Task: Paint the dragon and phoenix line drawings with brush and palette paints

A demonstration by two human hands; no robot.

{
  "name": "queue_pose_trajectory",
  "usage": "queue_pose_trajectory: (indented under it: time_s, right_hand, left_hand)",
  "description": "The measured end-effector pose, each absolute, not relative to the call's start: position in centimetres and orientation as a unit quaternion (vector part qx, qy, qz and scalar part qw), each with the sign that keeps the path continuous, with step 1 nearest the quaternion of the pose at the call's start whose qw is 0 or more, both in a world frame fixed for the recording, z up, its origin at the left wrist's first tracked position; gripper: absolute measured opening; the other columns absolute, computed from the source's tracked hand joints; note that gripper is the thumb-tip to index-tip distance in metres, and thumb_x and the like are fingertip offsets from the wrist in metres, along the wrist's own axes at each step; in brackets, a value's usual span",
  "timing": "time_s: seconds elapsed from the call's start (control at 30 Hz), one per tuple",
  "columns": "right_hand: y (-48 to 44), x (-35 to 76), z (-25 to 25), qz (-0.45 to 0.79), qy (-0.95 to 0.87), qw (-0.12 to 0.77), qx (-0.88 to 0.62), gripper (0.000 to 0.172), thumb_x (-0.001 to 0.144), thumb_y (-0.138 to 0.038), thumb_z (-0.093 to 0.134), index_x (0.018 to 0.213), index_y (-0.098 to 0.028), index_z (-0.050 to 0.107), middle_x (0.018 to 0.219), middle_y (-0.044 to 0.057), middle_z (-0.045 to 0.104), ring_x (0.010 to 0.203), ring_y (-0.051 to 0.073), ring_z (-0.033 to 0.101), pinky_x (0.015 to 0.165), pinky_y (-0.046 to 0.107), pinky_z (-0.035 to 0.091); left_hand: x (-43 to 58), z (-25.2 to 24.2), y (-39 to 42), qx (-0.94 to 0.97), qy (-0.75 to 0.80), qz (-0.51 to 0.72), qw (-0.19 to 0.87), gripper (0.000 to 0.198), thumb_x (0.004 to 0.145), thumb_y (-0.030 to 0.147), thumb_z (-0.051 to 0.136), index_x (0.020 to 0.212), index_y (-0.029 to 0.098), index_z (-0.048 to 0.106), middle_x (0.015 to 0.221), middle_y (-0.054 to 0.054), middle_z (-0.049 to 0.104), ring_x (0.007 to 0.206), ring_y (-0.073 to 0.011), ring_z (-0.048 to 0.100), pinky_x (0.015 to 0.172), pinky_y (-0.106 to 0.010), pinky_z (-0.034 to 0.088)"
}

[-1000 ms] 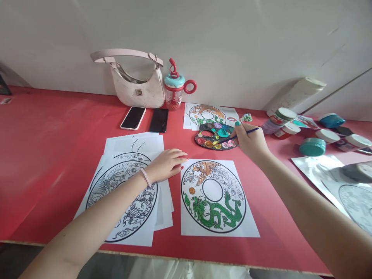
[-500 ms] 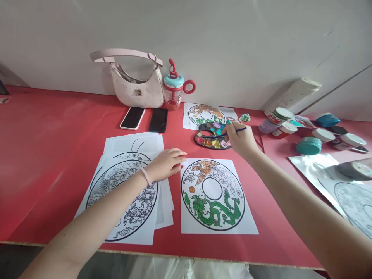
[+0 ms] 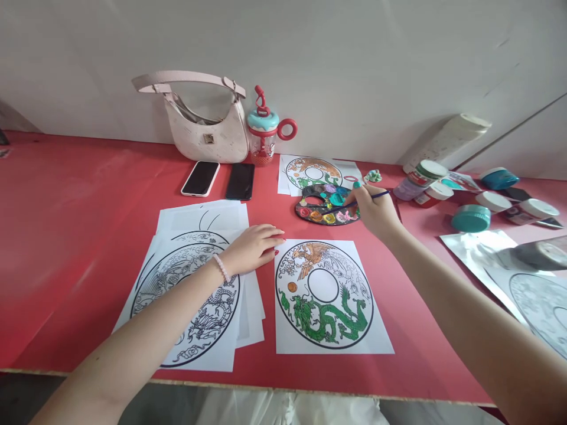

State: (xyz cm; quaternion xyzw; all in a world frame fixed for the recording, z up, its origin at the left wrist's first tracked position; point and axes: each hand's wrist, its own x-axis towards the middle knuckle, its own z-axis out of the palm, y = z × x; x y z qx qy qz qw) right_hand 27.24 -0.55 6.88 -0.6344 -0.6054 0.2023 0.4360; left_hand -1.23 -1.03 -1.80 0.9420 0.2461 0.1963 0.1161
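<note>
My right hand [image 3: 376,209] is closed in a pinch on a thin blue paintbrush [image 3: 381,194], whose tip rests in the dark paint palette [image 3: 325,206] with several coloured wells. My left hand [image 3: 252,247] lies flat with fingers stretched out, on the stack of uncoloured line drawings [image 3: 195,283] and touching the left edge of the partly coloured sheet [image 3: 330,295]. That sheet shows a green dragon and an orange bird in a ring. A bead bracelet [image 3: 221,268] is on my left wrist.
At the back stand a pale handbag [image 3: 208,127], a small cup with a red ring handle [image 3: 263,136], two phones [image 3: 219,180] and a finished coloured sheet [image 3: 312,171]. Paint jars with lids [image 3: 472,218] and foil sheets [image 3: 496,254] lie right. The table's front edge [image 3: 266,386] is near.
My right hand with the brush shifted a little left over the palette, then back right. My left hand stayed put.
</note>
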Motion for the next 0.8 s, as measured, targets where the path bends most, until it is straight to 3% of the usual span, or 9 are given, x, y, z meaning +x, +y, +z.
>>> queue_pose_trajectory:
  time_s: [0.17, 0.57, 0.8]
  right_hand:
    - [-0.8, 27.77, 7.33, 0.176, -0.583, 0.46, -0.645, 0.045, 0.088, -0.039, 0.048, 0.046, -0.022, 0.05, 0.04, 0.0, 0.048, 0.039, 0.011, 0.041, 0.041, 0.026, 0.031]
    - [-1.24, 27.62, 7.27, 0.156, -0.601, 0.431, -0.654, 0.042, 0.087, -0.038, 0.048, 0.049, -0.021, 0.052, 0.042, 0.0, 0.049, 0.041, 0.011, 0.042, 0.042, 0.025, 0.032]
    - [-1.28, 27.46, 7.13, 0.146, -0.627, 0.421, -0.639, 0.046, 0.087, -0.049, 0.046, 0.051, -0.022, 0.053, 0.042, 0.0, 0.05, 0.04, 0.012, 0.043, 0.042, 0.026, 0.032]
  left_hand:
    - [-1.19, -1.72, -1.06, 0.942, 0.245, 0.197, 0.117, 0.024, 0.093, 0.023, 0.052, 0.116, 0.022, 0.058, 0.128, -0.005, 0.056, 0.12, -0.0217, 0.047, 0.1, -0.045, 0.043]
    - [-1.18, -1.68, -1.05, 0.943, 0.245, 0.196, 0.114, 0.024, 0.092, 0.021, 0.053, 0.115, 0.022, 0.058, 0.127, -0.005, 0.056, 0.119, -0.0215, 0.047, 0.099, -0.045, 0.043]
    - [-1.19, -1.61, -1.06, 0.944, 0.244, 0.19, 0.115, 0.024, 0.093, 0.022, 0.051, 0.116, 0.022, 0.057, 0.128, -0.005, 0.055, 0.12, -0.0214, 0.047, 0.1, -0.044, 0.042]
